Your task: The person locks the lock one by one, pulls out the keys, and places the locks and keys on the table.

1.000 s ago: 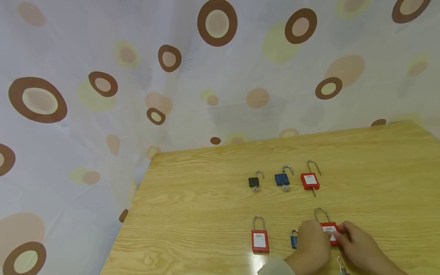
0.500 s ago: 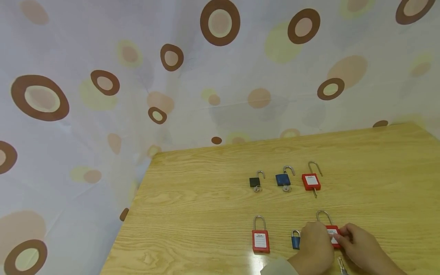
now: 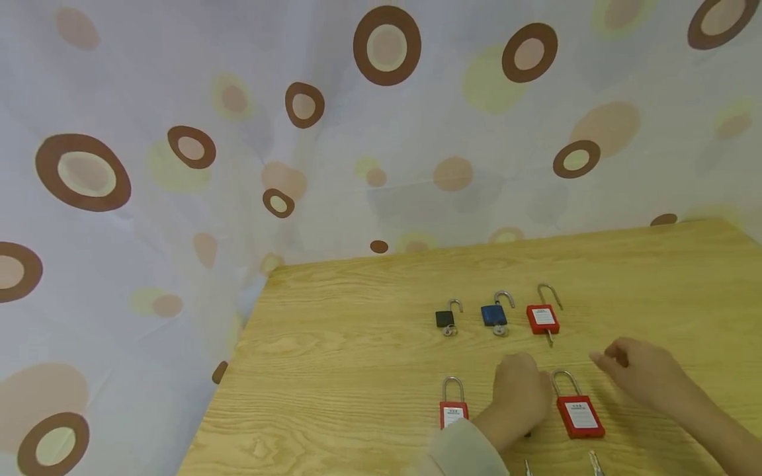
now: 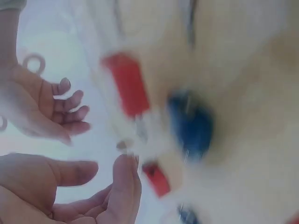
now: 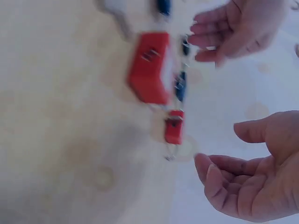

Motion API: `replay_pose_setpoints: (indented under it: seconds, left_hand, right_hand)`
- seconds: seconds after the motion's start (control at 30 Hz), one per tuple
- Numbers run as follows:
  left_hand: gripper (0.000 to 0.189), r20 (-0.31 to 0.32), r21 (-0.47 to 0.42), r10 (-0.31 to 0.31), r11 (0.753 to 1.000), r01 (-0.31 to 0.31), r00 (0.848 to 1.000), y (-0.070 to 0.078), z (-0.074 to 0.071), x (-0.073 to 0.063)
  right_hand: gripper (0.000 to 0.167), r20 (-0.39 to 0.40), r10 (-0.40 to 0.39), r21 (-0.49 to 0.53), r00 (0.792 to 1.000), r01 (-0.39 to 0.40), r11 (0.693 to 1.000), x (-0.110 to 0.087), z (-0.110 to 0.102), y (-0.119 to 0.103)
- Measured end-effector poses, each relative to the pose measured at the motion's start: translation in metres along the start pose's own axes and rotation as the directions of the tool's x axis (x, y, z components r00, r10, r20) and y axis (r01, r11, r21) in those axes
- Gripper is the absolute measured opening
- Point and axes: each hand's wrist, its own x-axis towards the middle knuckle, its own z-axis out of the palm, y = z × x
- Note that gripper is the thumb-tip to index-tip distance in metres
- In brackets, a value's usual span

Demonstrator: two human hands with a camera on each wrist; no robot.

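Note:
A red padlock [image 3: 580, 418] with a white label lies between my two hands, its shackle closed. My left hand [image 3: 521, 394] hovers left of it, fingers relaxed and holding nothing. That hand mostly hides a blue padlock [image 4: 191, 125], which shows blurred in the left wrist view. Right of the red padlock, my right hand [image 3: 645, 371] is raised off the table, its fingers loosely bent around nothing. A second red padlock [image 3: 453, 412] with its shackle closed lies farther left, partly behind the left sleeve.
Along the back lie a black padlock [image 3: 444, 318], a blue one [image 3: 493, 315] and another red padlock [image 3: 543, 318]. Their shackles stand open and keys are in them. Two keys [image 3: 595, 463] show at the bottom edge. A dotted curtain [image 3: 417, 132] borders the wooden table [image 3: 333, 357].
Both hands have let go of the red padlock and moved apart: the left hand leftward over the blue padlock, the right hand up and to the right. A second key now shows below.

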Motion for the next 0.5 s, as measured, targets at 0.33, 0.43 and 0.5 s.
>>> replay_pose_setpoints:
  seconds: [0.33,0.43,0.5]
  left_hand:
    - [0.039,-0.194,-0.597,-0.031,0.797,-0.093,0.98,-0.008,-0.014,0.052]
    - [0.037,-0.22,-0.601,-0.091,0.797,-0.061,0.971,-0.007,-0.009,0.064]
    - [0.032,-0.221,-0.602,-0.121,0.797,-0.038,0.968,-0.004,-0.006,0.071]
  right_hand:
    - [0.047,-0.31,-0.054,0.12,0.949,0.095,0.988,0.05,-0.01,-0.003]
    - [0.047,-0.283,-0.005,0.155,0.959,0.051,0.987,0.061,-0.003,-0.003]
    - [0.048,-0.242,0.019,0.156,0.97,0.019,0.988,0.067,0.0,-0.003]
